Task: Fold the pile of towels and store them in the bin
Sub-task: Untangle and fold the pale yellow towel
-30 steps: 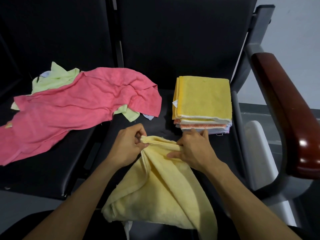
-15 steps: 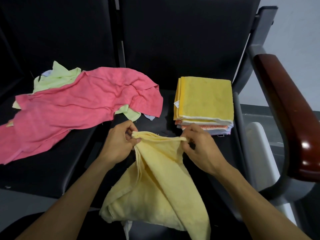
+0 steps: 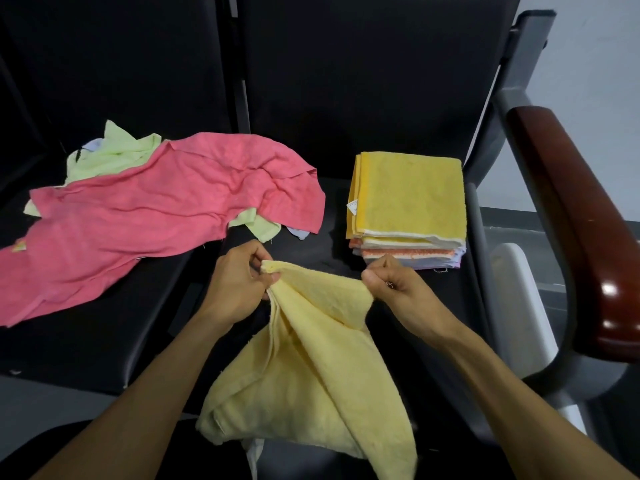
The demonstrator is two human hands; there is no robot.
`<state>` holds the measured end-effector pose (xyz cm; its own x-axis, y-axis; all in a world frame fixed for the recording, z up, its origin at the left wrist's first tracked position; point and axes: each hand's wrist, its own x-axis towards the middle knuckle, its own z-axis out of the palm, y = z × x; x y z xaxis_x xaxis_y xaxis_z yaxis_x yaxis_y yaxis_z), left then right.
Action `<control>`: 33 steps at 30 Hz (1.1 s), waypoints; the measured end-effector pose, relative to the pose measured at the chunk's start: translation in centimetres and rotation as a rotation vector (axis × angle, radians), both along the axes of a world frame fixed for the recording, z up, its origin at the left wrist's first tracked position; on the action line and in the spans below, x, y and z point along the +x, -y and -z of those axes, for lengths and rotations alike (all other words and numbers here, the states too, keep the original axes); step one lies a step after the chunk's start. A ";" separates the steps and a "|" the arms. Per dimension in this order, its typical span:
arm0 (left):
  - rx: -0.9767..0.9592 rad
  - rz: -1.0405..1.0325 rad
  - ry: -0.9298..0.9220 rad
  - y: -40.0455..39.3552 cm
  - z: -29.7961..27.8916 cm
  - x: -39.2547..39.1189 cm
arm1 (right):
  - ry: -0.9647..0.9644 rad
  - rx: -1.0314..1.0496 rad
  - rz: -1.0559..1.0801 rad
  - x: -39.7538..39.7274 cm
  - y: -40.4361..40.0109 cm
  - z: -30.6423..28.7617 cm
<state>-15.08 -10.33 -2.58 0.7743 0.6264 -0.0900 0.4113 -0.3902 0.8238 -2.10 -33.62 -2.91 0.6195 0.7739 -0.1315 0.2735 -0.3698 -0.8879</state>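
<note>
Pale yellow towel (image 3: 311, 368) pinched at its top edge by left hand (image 3: 239, 285) and right hand (image 3: 398, 289); edge stretched left-right between them, rest hanging toward the lap, folded stack (image 3: 408, 206) nearer the right.

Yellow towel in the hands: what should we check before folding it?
1. Left hand pinches a corner of the pale yellow towel: ok.
2. Right hand pinches the other corner: ok.
3. Top edge pulled flat: not ok, it sags.
4. Lower part hanging smooth: not ok, bunched.
5. Folded stack tidy for the next one: ok.
6. Bin nearby: cannot tell, none in view.
</note>
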 end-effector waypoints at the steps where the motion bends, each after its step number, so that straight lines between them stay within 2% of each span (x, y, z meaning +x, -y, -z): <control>1: 0.003 -0.010 0.006 -0.1 0.0 0.0 | 0.107 -0.085 -0.053 0.2 0.2 0.1; 3: 0.022 -0.012 0.008 -0.3 0.0 -0.1 | 0.380 -0.349 -0.154 0.6 0.6 0.5; 5: 0.053 0.015 -0.011 -0.2 0.1 -0.2 | 0.592 -0.507 -0.132 0.6 0.9 0.8; 8: 0.072 0.038 -0.024 0.2 0.1 -0.2 | 0.660 -0.416 0.023 0.5 0.8 0.4; 10: 0.029 0.027 -0.022 0.1 0.0 -0.2 | 0.618 -0.333 0.070 0.7 0.8 0.3; 16: -0.287 -0.017 0.053 -0.1 -0.1 -0.1 | 0.333 -0.102 0.210 0.3 0.6 0.2; 24: -0.422 -0.049 0.111 -0.2 -0.6 0.1 | -0.005 0.188 0.379 0.3 0.1 0.3; 33: -0.489 -0.042 0.159 -0.1 -0.6 0.3 | -0.286 0.173 0.528 0.6 -0.1 0.7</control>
